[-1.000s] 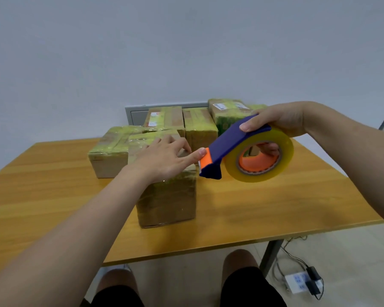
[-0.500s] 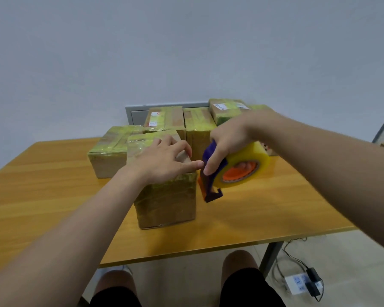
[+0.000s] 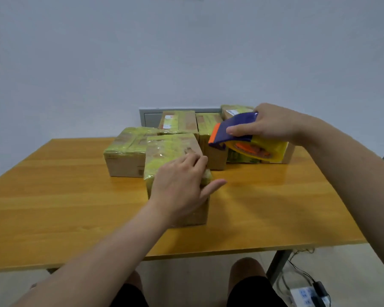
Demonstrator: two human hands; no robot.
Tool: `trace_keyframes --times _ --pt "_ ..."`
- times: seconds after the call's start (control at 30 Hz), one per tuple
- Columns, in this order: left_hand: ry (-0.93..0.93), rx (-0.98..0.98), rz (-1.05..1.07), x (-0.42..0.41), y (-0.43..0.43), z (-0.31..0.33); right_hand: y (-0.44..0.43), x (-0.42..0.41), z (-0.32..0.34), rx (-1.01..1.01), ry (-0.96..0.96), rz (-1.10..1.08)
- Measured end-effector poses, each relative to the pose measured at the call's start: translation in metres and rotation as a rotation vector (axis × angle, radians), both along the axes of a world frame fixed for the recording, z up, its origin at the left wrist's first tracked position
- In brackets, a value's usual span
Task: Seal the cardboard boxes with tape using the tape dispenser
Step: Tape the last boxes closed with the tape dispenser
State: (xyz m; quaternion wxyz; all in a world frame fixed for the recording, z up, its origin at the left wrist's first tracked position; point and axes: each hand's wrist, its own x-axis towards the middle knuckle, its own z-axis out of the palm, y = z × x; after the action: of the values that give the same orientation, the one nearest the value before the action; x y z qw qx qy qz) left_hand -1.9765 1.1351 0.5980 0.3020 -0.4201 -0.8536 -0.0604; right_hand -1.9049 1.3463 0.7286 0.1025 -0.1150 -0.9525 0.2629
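Note:
A cardboard box (image 3: pixel 169 149) wrapped in yellowish tape stands nearest me on the wooden table (image 3: pixel 53 196). My left hand (image 3: pixel 180 187) rests on its top right edge, fingers laid over the corner and thumb pointing right. My right hand (image 3: pixel 266 125) grips the blue and orange tape dispenser (image 3: pixel 235 129) with its yellow tape roll (image 3: pixel 268 149). It hangs in the air to the right of and behind the near box, tilted almost flat.
Several other taped boxes sit behind: one at the left (image 3: pixel 126 151), two in the middle (image 3: pixel 180 121), one partly hidden behind the dispenser (image 3: pixel 233 110). A grey panel (image 3: pixel 150 117) is on the wall. A power strip (image 3: pixel 306 295) lies on the floor by the table leg.
My right hand has lifted the dispenser up and away from the near box's right side and tilted it flat. My left hand slid toward the box's front right corner.

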Motion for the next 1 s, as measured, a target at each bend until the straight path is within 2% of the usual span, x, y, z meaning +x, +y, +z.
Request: trace_keyframes --times 0.13,0.2,0.3,0.43,0.53,0.67,0.83,1.0 --pt "-0.122 -0.049 -0.131 -0.012 -0.013 0.03 -0.035 -0.008 -0.017 -0.252 0.302 -0.064" --pt "-0.117 -0.037 -0.104 -0.023 -0.028 0.04 -0.054 -0.019 -0.028 -0.359 0.403 -0.066" --pt "-0.055 0.098 0.092 -0.029 -0.042 0.033 -0.082 -0.039 -0.042 -0.43 0.55 -0.066" --pt "-0.037 0.31 0.011 -0.033 -0.045 0.002 -0.121 -0.06 -0.059 -0.683 0.703 -0.053" --pt "-0.051 0.572 -0.186 -0.041 -0.049 -0.021 -0.131 -0.071 -0.071 -0.794 0.72 -0.012" --pt "-0.26 0.898 -0.421 -0.053 -0.054 -0.045 -0.126 -0.076 -0.076 -0.867 0.701 0.058" --pt "-0.354 1.108 -0.528 -0.055 -0.045 -0.061 -0.125 -0.079 -0.077 -0.874 0.702 0.081" --pt "-0.423 1.133 -0.562 -0.057 -0.042 -0.065 -0.123 -0.079 -0.08 -0.931 0.681 0.104"
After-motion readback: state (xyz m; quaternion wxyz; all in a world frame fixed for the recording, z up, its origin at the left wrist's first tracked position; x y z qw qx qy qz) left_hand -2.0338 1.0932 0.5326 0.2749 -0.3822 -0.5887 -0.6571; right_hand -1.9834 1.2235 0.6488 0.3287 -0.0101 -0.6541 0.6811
